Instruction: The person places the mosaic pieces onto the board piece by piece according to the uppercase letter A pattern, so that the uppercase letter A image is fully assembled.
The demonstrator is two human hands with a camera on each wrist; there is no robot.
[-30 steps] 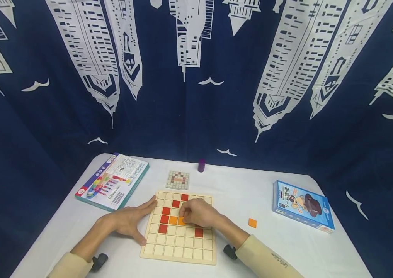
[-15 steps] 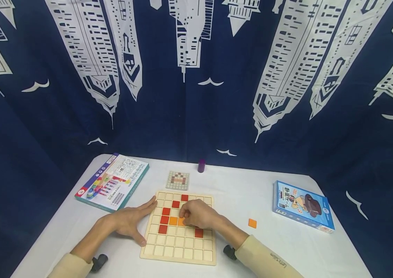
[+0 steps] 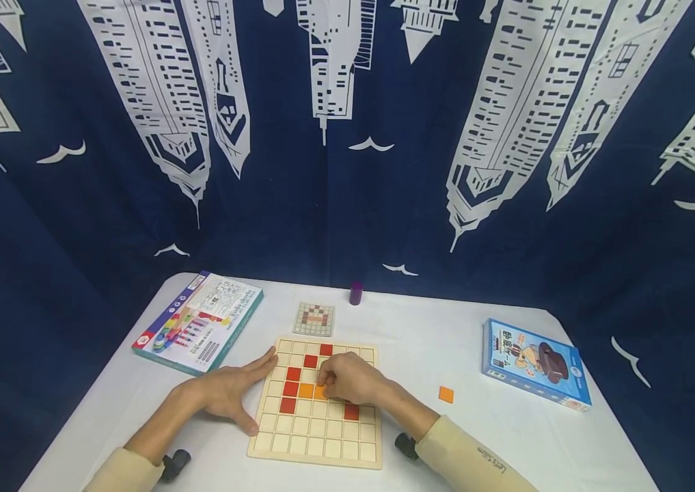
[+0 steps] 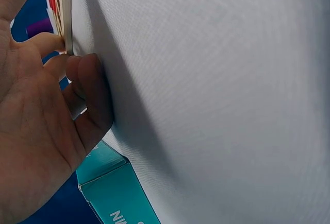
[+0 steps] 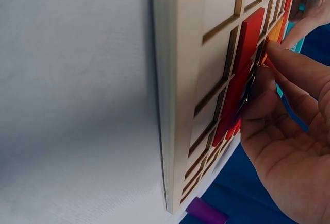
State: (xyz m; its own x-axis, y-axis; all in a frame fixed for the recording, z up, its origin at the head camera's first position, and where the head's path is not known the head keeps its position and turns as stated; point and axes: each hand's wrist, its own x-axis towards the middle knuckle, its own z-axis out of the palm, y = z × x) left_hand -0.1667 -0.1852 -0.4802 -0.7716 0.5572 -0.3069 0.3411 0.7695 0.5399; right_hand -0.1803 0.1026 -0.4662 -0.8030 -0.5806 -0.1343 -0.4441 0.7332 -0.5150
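Note:
A wooden grid board (image 3: 307, 444) lies on the white table with red tiles (image 3: 288, 405) and orange tiles (image 3: 306, 391) in its cells. Over the middle of it is my right hand (image 3: 353, 377), fingers curled, thumb and fingertips at an orange tile (image 3: 320, 392) lying level with the board's cells. In the right wrist view the thumb tip meets the orange tile (image 5: 278, 31), beside a row of red tiles (image 5: 249, 36); the hand hides several cells. My left hand (image 3: 224, 389) spreads along the board's left edge, with fingertips and thumb touching it.
A small pattern card (image 3: 314, 319) and a purple cylinder (image 3: 356, 293) sit behind the board. One loose orange tile (image 3: 446, 394) lies to its right. A flat game box (image 3: 199, 321) is at the left, a blue box (image 3: 536, 364) at the right.

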